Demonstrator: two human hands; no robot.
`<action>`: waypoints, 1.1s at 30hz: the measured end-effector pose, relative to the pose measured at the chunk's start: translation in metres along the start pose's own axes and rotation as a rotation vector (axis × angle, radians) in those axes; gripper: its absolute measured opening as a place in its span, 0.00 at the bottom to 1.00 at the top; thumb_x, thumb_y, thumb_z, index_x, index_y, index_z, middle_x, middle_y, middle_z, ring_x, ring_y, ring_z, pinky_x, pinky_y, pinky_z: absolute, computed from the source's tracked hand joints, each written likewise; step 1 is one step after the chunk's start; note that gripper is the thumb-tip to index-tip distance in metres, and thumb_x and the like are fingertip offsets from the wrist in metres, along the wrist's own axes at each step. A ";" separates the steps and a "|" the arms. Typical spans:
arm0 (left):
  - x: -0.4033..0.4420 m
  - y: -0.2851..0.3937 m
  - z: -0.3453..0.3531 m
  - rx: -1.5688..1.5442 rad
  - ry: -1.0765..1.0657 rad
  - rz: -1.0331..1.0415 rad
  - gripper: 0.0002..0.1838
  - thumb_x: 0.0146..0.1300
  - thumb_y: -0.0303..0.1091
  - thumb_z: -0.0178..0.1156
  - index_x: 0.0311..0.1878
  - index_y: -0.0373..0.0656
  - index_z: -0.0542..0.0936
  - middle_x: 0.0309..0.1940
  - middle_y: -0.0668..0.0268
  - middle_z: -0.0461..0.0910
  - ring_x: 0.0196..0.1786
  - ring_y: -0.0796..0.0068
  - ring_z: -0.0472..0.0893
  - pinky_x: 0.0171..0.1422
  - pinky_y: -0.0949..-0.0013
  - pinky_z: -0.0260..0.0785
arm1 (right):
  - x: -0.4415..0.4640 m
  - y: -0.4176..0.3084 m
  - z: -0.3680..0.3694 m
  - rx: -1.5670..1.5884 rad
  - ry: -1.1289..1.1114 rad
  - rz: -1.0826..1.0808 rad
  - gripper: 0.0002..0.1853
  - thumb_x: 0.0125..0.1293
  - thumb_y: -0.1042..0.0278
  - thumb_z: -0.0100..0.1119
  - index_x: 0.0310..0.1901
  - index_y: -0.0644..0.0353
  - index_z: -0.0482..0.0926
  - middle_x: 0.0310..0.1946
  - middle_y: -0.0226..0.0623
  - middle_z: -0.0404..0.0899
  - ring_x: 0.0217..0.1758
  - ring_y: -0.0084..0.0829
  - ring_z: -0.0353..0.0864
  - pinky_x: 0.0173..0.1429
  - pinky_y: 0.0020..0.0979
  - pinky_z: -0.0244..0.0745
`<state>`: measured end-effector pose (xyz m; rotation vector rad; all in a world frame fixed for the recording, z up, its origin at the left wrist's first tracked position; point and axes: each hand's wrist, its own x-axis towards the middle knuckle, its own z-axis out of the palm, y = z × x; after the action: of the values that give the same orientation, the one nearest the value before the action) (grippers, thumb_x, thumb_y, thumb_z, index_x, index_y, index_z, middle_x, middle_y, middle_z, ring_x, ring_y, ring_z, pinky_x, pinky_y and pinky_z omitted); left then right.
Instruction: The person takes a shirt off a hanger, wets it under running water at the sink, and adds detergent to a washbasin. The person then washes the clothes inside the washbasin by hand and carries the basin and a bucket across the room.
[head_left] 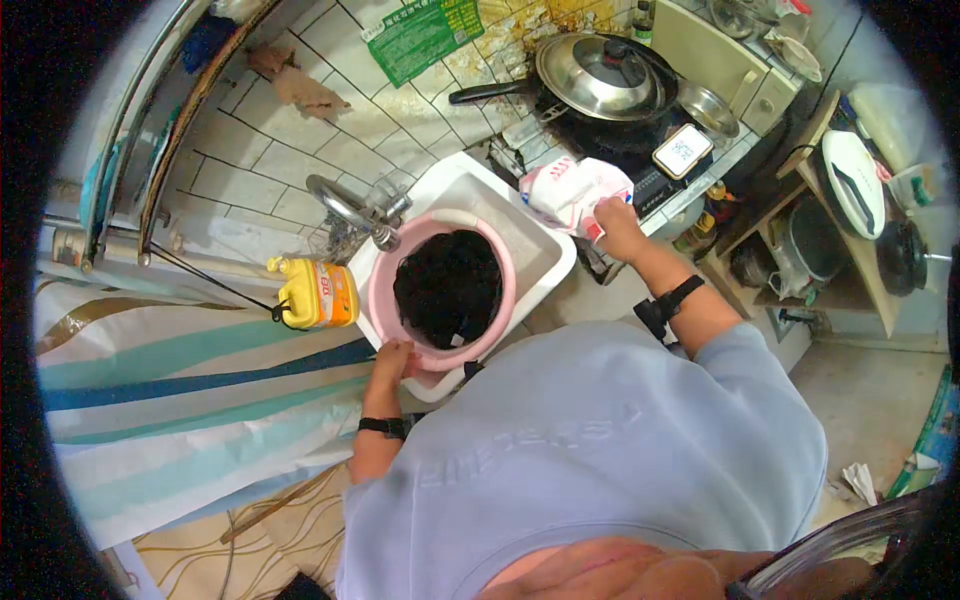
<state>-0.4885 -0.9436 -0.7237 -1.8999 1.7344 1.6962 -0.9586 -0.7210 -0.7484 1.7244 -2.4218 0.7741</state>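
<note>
A pink basin (507, 300) stands in the white sink (548, 262), with black cloth (447, 285) bunched inside it. My left hand (396, 358) is closed on the basin's near left rim. Past the sink's right edge, my right hand (616, 226) grips the end of a white plastic bag (570, 190) with pink and red print. The bag lies over the sink's right corner, beside the stove; its contents are hidden. A small pale patch shows on the cloth near the rim closest to me.
A metal faucet (350, 208) reaches over the basin's far left rim. A yellow jug (315, 294) hangs left of the sink by a striped curtain (200, 385). At the upper right are a lidded pan (607, 78) and a small display (683, 150). Shelves (850, 265) hold pots at right.
</note>
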 end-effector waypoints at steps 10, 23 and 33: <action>-0.021 -0.003 0.003 -0.077 0.050 0.120 0.13 0.65 0.38 0.50 0.40 0.37 0.76 0.28 0.60 0.80 0.25 0.70 0.80 0.29 0.67 0.76 | 0.029 0.010 -0.002 -0.050 -0.131 0.144 0.12 0.47 0.71 0.59 0.37 0.58 0.80 0.32 0.46 0.80 0.37 0.49 0.79 0.45 0.43 0.74; -0.013 -0.038 0.003 -0.209 0.054 0.031 0.09 0.65 0.35 0.52 0.42 0.41 0.74 0.31 0.61 0.81 0.27 0.70 0.80 0.29 0.67 0.74 | 0.049 0.031 0.001 -0.280 -0.622 -0.197 0.19 0.55 0.55 0.51 0.37 0.65 0.80 0.33 0.53 0.80 0.38 0.48 0.81 0.46 0.43 0.74; 0.000 -0.044 0.009 -0.246 0.044 0.004 0.07 0.63 0.34 0.52 0.40 0.42 0.75 0.29 0.61 0.81 0.27 0.72 0.80 0.29 0.68 0.73 | 0.075 0.019 0.035 -0.326 -0.505 0.130 0.18 0.51 0.55 0.56 0.38 0.60 0.80 0.37 0.50 0.81 0.44 0.47 0.80 0.49 0.41 0.74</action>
<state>-0.4628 -0.9216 -0.7530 -2.0449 1.6087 1.9638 -0.9956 -0.7968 -0.7603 1.8031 -2.7855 -0.0784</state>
